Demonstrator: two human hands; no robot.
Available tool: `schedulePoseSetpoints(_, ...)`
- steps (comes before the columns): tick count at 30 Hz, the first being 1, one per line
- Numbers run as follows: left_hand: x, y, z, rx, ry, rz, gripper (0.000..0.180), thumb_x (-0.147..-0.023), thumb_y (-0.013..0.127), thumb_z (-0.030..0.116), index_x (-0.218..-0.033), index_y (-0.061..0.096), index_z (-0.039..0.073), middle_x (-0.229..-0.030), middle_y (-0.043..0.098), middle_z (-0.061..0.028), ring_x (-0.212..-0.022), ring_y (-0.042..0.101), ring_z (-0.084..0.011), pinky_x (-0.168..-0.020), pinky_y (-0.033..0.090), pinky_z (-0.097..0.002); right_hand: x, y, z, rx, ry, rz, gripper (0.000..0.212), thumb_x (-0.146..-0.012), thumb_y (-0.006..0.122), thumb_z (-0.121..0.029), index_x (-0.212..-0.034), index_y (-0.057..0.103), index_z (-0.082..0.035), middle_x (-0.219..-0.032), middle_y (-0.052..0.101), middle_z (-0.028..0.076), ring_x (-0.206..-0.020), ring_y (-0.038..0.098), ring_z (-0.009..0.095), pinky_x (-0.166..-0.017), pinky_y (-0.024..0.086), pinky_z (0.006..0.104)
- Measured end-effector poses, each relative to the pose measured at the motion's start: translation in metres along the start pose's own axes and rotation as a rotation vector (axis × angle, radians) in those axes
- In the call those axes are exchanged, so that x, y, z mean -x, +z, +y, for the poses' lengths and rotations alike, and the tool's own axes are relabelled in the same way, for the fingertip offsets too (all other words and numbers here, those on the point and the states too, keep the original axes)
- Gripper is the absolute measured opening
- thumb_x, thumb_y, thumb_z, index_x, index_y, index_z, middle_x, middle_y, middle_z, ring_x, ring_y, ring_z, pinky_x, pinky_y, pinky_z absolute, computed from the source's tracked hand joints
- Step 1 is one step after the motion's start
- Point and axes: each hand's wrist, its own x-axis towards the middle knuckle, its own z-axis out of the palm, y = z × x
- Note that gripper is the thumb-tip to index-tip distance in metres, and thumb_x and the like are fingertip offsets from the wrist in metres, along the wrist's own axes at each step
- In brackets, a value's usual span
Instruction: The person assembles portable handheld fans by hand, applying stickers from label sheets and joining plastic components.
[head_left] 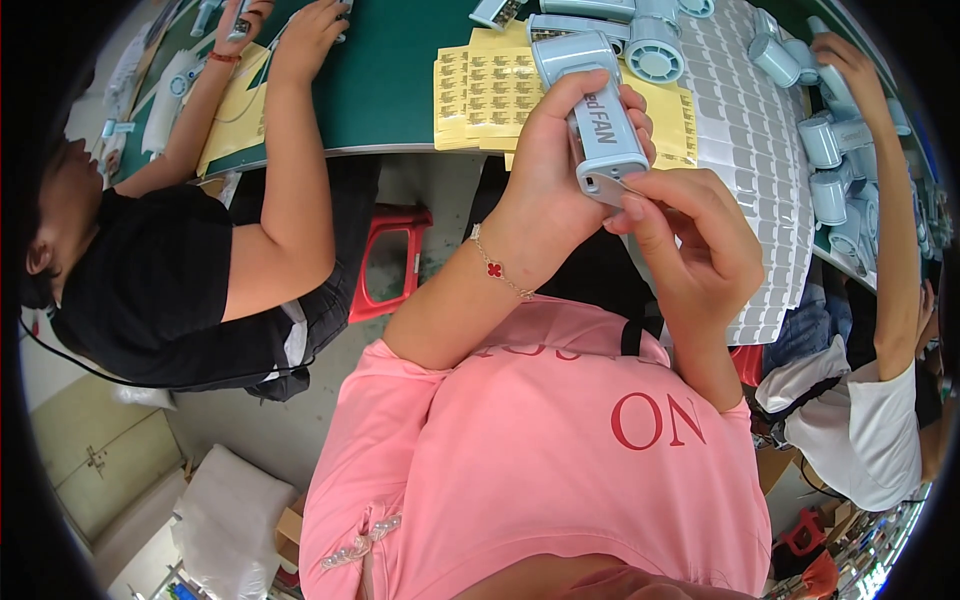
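A light blue handheld fan (607, 130) rests in my left hand (558, 150), which is wrapped around its body. The fan's flat end, with small openings in it, points toward me. At that end my right hand (705, 225) pinches with thumb and forefinger, touching the edge. A thin, pale sliver shows between those fingertips, but its kind is too small to make out. Beneath the fan lie yellow sheets of small printed labels (480, 95). Right of them spreads a large sheet of grey rounded stickers (745, 150), overhanging the table's near edge.
More blue fans (655, 55) lie at the table's far side, and a pile of them (840, 190) stands at the right. Co-workers sit on both sides, a bare arm (300, 150) at left and another (890, 200) at right. A red stool (395, 255) stands below the green table (380, 100).
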Motion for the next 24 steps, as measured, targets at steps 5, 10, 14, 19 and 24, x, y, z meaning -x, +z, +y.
schedulePoseSetpoints(5, -0.0006, -0.0011, -0.0006, 0.005, -0.002, 0.004, 0.024, -0.083, 0.057, 0.018, -0.095, 0.046, 0.0, -0.086, 0.051, -0.0056, -0.077, 0.051, -0.0155, -0.068, 0.047, -0.0269, 0.0003, 0.0002, 0.0001, -0.002, 0.004, 0.004, 0.014, -0.074, 0.066, 0.007, -0.088, 0.063, 0.004, -0.079, 0.061, 0.009, -0.064, 0.061, 0.013, -0.055, 0.05, 0.0209)
schedulePoseSetpoints(10, 0.0004, -0.0009, -0.001, -0.003, 0.017, 0.004, 0.025, -0.083, 0.056, 0.018, -0.097, 0.046, 0.0, -0.086, 0.052, -0.0055, -0.077, 0.052, -0.0155, -0.068, 0.047, -0.0271, 0.0003, -0.0007, -0.0011, 0.151, -0.084, 0.003, 0.017, -0.07, 0.068, 0.008, -0.085, 0.064, 0.001, -0.076, 0.061, 0.009, -0.065, 0.06, 0.015, -0.057, 0.048, 0.0225)
schedulePoseSetpoints(14, 0.0003, -0.0019, -0.0009, 0.004, -0.013, -0.004, 0.025, -0.084, 0.056, 0.018, -0.098, 0.046, 0.0, -0.087, 0.052, -0.0054, -0.078, 0.052, -0.0156, -0.068, 0.048, -0.0272, -0.0008, -0.0031, -0.0016, 0.195, -0.147, -0.022, 0.019, -0.067, 0.069, 0.007, -0.084, 0.065, -0.001, -0.075, 0.061, 0.009, -0.068, 0.06, 0.016, -0.06, 0.048, 0.0238)
schedulePoseSetpoints(19, 0.0013, 0.0002, -0.0017, 0.005, -0.008, -0.001, 0.025, -0.083, 0.057, 0.018, -0.098, 0.046, 0.0, -0.087, 0.052, -0.0054, -0.078, 0.052, -0.0155, -0.067, 0.048, -0.0269, -0.0009, -0.0015, 0.0, 0.191, -0.113, -0.001, 0.018, -0.067, 0.069, 0.006, -0.084, 0.065, 0.0, -0.075, 0.062, 0.008, -0.069, 0.06, 0.017, -0.061, 0.048, 0.0241)
schedulePoseSetpoints(24, 0.0025, 0.0015, -0.0025, 0.005, -0.027, -0.008, 0.026, -0.083, 0.057, 0.018, -0.098, 0.046, 0.0, -0.086, 0.052, -0.0054, -0.078, 0.052, -0.0155, -0.067, 0.048, -0.0265, -0.0007, -0.0031, -0.0003, 0.099, -0.061, -0.023, 0.016, -0.068, 0.068, 0.006, -0.083, 0.064, 0.0, -0.074, 0.062, 0.007, -0.068, 0.06, 0.016, -0.062, 0.048, 0.0242)
